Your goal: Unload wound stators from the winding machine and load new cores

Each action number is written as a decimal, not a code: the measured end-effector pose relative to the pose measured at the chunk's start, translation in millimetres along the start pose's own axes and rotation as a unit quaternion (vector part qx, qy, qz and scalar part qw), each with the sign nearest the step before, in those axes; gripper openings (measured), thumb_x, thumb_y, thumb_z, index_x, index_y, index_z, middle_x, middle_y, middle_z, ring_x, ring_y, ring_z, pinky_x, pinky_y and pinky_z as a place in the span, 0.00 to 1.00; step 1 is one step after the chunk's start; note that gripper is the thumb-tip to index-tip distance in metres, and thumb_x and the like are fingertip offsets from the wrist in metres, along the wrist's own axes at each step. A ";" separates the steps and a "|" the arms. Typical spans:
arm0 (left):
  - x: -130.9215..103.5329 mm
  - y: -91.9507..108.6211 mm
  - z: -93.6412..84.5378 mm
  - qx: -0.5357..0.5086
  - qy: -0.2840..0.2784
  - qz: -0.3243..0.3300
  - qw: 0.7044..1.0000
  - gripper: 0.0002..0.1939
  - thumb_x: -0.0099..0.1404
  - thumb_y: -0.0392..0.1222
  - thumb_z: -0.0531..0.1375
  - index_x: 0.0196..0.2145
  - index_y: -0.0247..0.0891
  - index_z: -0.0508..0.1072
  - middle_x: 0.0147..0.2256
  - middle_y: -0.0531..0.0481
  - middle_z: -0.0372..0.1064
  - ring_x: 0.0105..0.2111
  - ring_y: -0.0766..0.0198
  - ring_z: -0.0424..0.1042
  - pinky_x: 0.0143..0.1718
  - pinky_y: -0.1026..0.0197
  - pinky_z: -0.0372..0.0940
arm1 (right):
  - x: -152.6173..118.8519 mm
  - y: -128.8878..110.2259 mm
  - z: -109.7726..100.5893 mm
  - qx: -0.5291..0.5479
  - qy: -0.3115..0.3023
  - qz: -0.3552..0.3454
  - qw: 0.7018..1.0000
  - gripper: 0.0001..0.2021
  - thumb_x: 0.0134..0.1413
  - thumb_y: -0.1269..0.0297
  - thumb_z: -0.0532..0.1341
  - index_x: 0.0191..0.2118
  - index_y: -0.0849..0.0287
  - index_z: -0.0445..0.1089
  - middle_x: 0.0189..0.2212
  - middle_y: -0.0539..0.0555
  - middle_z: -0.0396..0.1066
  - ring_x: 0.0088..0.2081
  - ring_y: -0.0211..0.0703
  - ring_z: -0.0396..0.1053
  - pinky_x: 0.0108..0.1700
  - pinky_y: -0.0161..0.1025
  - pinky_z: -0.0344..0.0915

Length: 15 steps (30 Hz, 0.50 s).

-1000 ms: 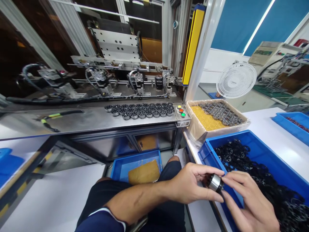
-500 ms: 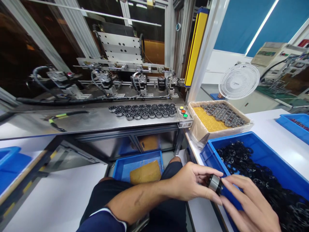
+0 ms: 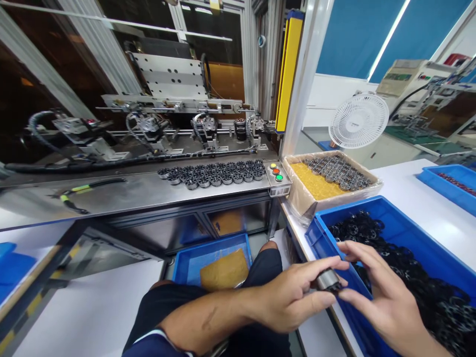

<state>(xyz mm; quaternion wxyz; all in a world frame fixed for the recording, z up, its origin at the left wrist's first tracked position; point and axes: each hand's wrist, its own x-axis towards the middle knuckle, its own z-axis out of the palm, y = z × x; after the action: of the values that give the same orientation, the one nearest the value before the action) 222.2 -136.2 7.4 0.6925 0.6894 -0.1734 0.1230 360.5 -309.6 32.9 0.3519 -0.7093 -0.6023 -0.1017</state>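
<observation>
Between the thumb and fingers of my left hand is a small metal cylinder with a black toothed end facing right. My right hand is just to its right, fingers and thumb spread apart, with the thumb tip close to the black end; whether it touches cannot be made out. Both hands are over the near left edge of a blue bin heaped with black plastic parts. Rows of similar ring-shaped parts stand on the steel ledge.
A control box with yellow, red and green buttons adjoins a lined carton of metal parts. Beyond are a white fan and a yellow post. The machine stands behind the ledge; a blue tray is below.
My right hand has opened, its fingers lifting away from the cylinder. The cylinder has tilted in my left hand. The whole view has shifted slightly.
</observation>
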 end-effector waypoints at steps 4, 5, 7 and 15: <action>-0.3 0.3 4.7 0.066 0.011 0.061 0.996 0.28 0.70 0.40 0.57 0.65 0.31 0.59 0.57 0.31 0.69 0.58 0.51 0.71 0.59 0.52 0.66 | 6.6 -3.7 -3.6 0.063 -0.031 0.000 0.998 0.12 0.62 0.63 0.64 0.51 0.52 0.73 0.44 0.53 0.79 0.44 0.42 0.79 0.48 0.33 0.76; -0.4 -1.2 6.1 0.067 0.020 0.074 0.995 0.27 0.70 0.40 0.57 0.64 0.31 0.60 0.57 0.30 0.69 0.59 0.50 0.70 0.59 0.52 0.66 | 7.4 -6.2 -3.6 0.074 -0.029 -0.001 0.997 0.10 0.62 0.64 0.64 0.49 0.53 0.74 0.43 0.52 0.80 0.43 0.41 0.79 0.47 0.32 0.76; -0.9 -4.1 7.9 0.070 0.025 0.083 0.994 0.26 0.70 0.39 0.57 0.63 0.31 0.60 0.57 0.29 0.69 0.60 0.49 0.69 0.59 0.51 0.66 | 7.7 -10.4 -3.0 0.085 -0.021 -0.001 0.996 0.09 0.62 0.65 0.63 0.47 0.54 0.75 0.42 0.53 0.80 0.42 0.41 0.79 0.47 0.32 0.76; -2.7 -7.8 4.1 0.042 -0.002 0.128 0.991 0.26 0.73 0.39 0.52 0.66 0.35 0.56 0.53 0.32 0.71 0.53 0.54 0.74 0.56 0.51 0.68 | 0.9 -11.8 -1.0 0.055 -0.026 -0.015 0.998 0.21 0.58 0.64 0.67 0.57 0.56 0.70 0.51 0.57 0.77 0.50 0.46 0.77 0.56 0.38 0.73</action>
<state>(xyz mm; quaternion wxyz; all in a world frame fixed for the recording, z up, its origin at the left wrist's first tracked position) 222.6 -140.2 -0.8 0.6413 0.6902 -0.2560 0.2162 350.1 -309.2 38.5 0.3732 -0.6821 -0.6263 -0.0556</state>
